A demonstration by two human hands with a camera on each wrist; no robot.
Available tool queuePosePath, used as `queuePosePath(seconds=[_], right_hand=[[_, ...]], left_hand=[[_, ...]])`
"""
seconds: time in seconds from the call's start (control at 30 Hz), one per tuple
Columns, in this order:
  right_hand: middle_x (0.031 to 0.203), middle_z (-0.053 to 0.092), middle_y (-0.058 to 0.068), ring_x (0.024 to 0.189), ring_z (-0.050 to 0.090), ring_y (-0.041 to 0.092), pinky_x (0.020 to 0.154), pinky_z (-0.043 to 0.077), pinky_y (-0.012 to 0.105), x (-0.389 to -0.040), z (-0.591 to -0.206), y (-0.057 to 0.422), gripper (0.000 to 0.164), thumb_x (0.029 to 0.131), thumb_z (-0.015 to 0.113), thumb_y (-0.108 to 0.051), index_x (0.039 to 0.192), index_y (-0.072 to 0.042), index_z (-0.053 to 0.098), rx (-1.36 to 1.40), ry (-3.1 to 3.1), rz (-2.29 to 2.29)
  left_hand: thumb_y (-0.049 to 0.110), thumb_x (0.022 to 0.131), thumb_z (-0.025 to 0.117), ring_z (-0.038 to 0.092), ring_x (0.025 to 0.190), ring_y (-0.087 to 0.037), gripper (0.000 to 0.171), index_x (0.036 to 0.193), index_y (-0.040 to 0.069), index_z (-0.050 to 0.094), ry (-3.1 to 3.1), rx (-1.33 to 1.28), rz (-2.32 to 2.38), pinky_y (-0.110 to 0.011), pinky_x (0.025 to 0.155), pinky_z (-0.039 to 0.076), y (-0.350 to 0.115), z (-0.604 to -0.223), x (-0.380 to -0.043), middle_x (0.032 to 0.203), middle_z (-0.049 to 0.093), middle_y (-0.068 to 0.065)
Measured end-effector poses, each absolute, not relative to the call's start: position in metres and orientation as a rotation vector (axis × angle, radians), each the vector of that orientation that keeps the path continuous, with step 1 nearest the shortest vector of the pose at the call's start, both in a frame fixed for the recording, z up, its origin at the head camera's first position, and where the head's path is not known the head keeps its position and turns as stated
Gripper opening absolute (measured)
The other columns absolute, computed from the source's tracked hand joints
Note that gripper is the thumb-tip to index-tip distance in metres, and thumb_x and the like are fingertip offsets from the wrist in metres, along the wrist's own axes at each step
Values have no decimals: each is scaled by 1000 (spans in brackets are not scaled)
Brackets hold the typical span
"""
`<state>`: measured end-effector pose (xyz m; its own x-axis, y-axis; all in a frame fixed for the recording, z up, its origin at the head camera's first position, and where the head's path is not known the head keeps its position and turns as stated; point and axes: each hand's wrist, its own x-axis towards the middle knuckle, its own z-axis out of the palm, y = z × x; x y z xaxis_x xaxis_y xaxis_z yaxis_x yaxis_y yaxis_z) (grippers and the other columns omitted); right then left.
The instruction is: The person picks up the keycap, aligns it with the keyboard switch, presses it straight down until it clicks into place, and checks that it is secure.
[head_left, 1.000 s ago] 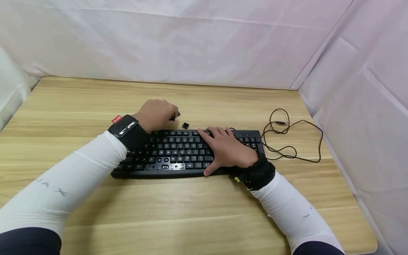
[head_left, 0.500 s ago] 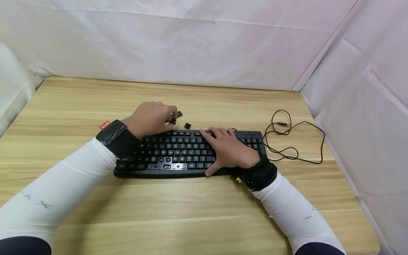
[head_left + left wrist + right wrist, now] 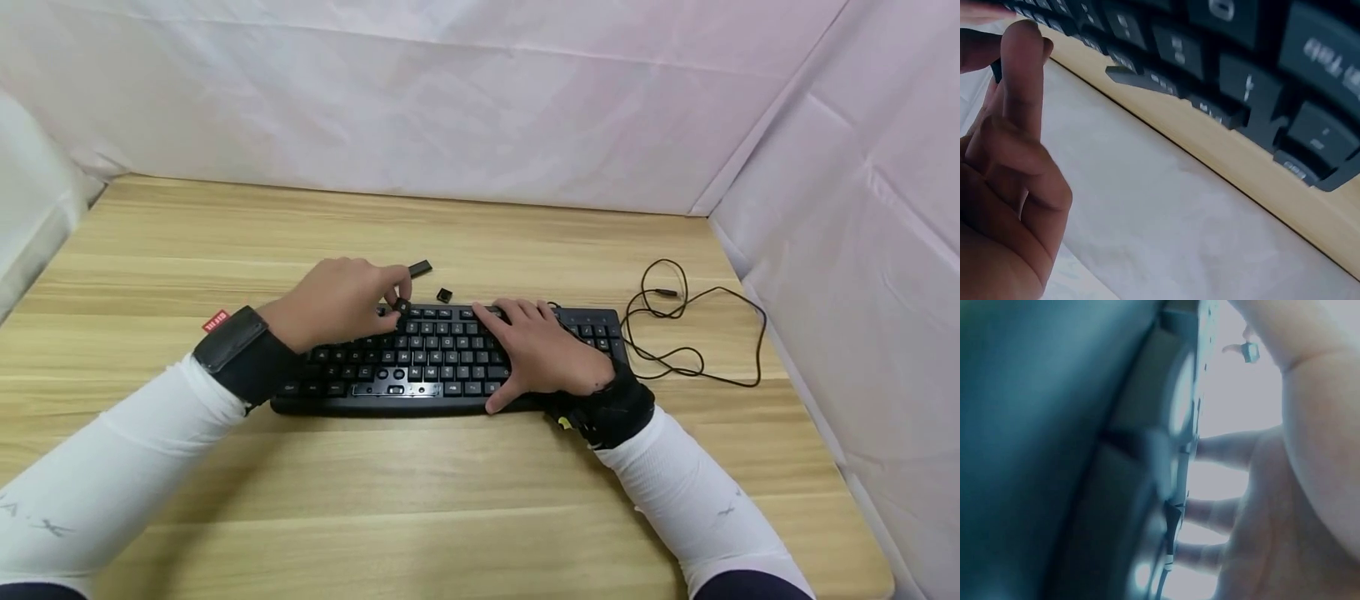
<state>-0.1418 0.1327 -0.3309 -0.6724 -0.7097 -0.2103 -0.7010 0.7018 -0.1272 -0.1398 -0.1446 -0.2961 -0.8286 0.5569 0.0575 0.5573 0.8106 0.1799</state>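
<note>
A black keyboard (image 3: 390,405) lies on the wooden table. Over its back edge, left of the middle, my left hand (image 3: 330,304) pinches a small black keycap (image 3: 402,307) between thumb and fingertips. The right wrist view also catches this keycap (image 3: 1250,352), small and blurred. Spread across the keyboard's right part, my right hand (image 3: 536,350) rests with its thumb near the front edge and its fingers toward the back edge. It covers many keys. In the left wrist view, keys (image 3: 1179,50) loom large beside the left hand (image 3: 1016,175).
Behind the keyboard lie a loose square keycap (image 3: 445,295) and a longer dark key-like piece (image 3: 420,268), partly behind the left hand. A thin black cable (image 3: 693,348) loops on the table at the right. White cloth walls (image 3: 420,100) stand behind and to the right.
My left hand has moved from behind the keyboard toward me and slightly left, bringing the keycap over the back keys. The longer piece is now more exposed. My right hand stays put.
</note>
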Motion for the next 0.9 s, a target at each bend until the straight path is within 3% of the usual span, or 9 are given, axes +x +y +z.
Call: queuePosePath(seconds=[0.1, 0.4, 0.7, 0.9], right_hand=[[148, 27, 20, 131, 24, 35, 105, 20, 63, -141, -331, 133, 130, 53, 72, -74, 152, -14, 12, -1125, 2660, -53], [147, 29, 21, 129, 25, 36, 103, 22, 63, -142, -332, 134, 129, 54, 72, -73, 152, -12, 14, -1179, 2666, -76], [149, 24, 22, 131, 22, 37, 105, 19, 65, -141, -335, 132, 132, 53, 70, -76, 152, -12, 11, -1145, 2683, -38], [149, 22, 22, 132, 20, 38, 104, 18, 66, -139, -336, 130, 134, 51, 68, -78, 152, -12, 9, -1120, 2697, -12]], left_hand=[[21, 79, 68, 44, 49, -11, 20, 98, 18, 63, -3035, -936, -307, -27, 43, 32, -146, -299, -134, 80, 69, 5], [21, 78, 71, 51, 65, -11, 21, 98, 18, 67, -3084, -930, -336, -31, 54, 46, -151, -311, -129, 80, 61, 5], [30, 76, 75, 52, 61, -11, 32, 103, 16, 67, -3011, -942, -309, -32, 50, 47, -148, -317, -126, 78, 61, 4], [34, 78, 75, 50, 58, -12, 26, 92, 14, 67, -2972, -958, -300, -32, 47, 45, -142, -319, -123, 78, 61, 1]])
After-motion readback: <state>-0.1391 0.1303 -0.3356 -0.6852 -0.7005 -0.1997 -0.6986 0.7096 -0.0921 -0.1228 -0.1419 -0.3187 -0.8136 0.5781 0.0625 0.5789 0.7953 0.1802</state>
